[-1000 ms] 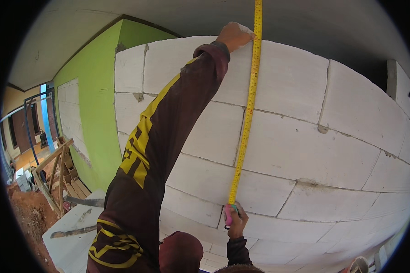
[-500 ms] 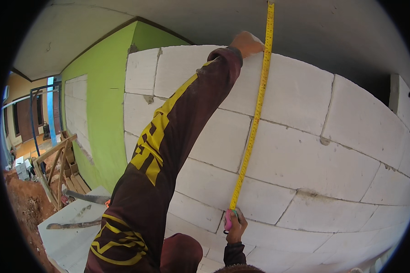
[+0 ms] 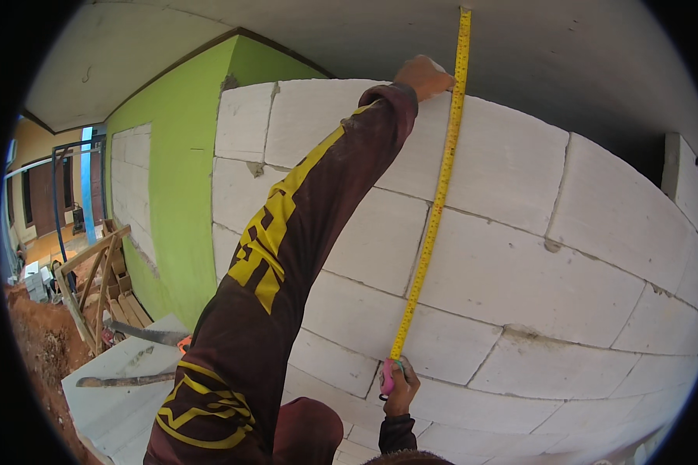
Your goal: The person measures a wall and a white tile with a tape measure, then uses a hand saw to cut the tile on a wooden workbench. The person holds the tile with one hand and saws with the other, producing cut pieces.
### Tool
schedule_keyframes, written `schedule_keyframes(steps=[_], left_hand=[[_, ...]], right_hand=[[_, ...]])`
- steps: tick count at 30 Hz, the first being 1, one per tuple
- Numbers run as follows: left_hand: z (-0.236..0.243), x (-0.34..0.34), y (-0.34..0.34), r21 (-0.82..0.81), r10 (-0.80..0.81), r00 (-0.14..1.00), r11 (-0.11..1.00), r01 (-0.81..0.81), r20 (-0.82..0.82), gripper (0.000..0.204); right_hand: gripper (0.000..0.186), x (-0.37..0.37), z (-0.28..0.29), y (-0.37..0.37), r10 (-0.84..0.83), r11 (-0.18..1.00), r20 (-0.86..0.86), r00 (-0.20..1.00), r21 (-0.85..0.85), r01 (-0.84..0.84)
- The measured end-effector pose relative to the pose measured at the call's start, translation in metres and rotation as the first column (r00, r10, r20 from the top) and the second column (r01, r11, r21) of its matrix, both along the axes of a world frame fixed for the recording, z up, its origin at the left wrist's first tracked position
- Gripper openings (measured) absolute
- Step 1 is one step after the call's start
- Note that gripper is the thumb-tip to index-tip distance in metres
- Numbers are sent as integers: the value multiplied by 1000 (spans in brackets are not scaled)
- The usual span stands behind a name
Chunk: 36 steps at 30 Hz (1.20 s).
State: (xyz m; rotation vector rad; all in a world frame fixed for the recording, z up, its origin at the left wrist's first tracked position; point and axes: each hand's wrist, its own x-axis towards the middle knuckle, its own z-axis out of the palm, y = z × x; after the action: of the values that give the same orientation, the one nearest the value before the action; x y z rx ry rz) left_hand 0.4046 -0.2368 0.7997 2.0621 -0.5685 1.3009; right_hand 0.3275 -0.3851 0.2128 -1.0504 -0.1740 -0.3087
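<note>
My left hand (image 3: 425, 76) is raised at the top edge of the white block wall (image 3: 512, 279), closed, its fingertips against the yellow tape blade (image 3: 442, 186); what exactly it grips is hidden. The blade stretches almost vertically across the blocks from the grey ceiling (image 3: 566, 46) down to the pink and teal tape measure case (image 3: 389, 376). My right hand (image 3: 402, 387), low at centre, is wrapped round that case. My left sleeve, maroon with yellow markings, crosses the middle of the view and hides part of the wall.
A green wall (image 3: 178, 194) adjoins at left. A pale board (image 3: 101, 418) at lower left carries long tools (image 3: 124, 380), one with an orange part. Beyond are a wooden frame (image 3: 101, 263), reddish soil (image 3: 35, 341) and a doorway (image 3: 46, 198). A maroon fabric shape (image 3: 306, 434) is at bottom centre.
My view has shifted, so the wall, my raised left hand and the blade sit lower and further right. The blade's top at the ceiling now shows. Both hands keep their hold.
</note>
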Motion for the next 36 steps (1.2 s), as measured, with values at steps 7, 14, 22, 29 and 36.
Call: schedule_keyframes(steps=[7,14,22,29,36], left_hand=[[2,1,0,-9,8,1000,1000,-8,-2,36],[-2,-3,-3,-58,7,1000,998,-8,-17,35],[0,6,1,64,178,979,981,-185,95,41],[3,22,10,-13,-76,992,997,78,96,74],[-5,23,7,-83,-48,991,995,58,123,66]], right_hand=[[29,-3,7,2,-53,998,58,997,-29,55],[24,-15,18,2,-15,1000,30,999,15,14],[24,-10,13,2,-19,999,55,998,-33,21],[32,-26,8,-33,-10,996,16,1000,-88,11],[38,-66,-2,-106,61,980,-35,998,-189,-67]])
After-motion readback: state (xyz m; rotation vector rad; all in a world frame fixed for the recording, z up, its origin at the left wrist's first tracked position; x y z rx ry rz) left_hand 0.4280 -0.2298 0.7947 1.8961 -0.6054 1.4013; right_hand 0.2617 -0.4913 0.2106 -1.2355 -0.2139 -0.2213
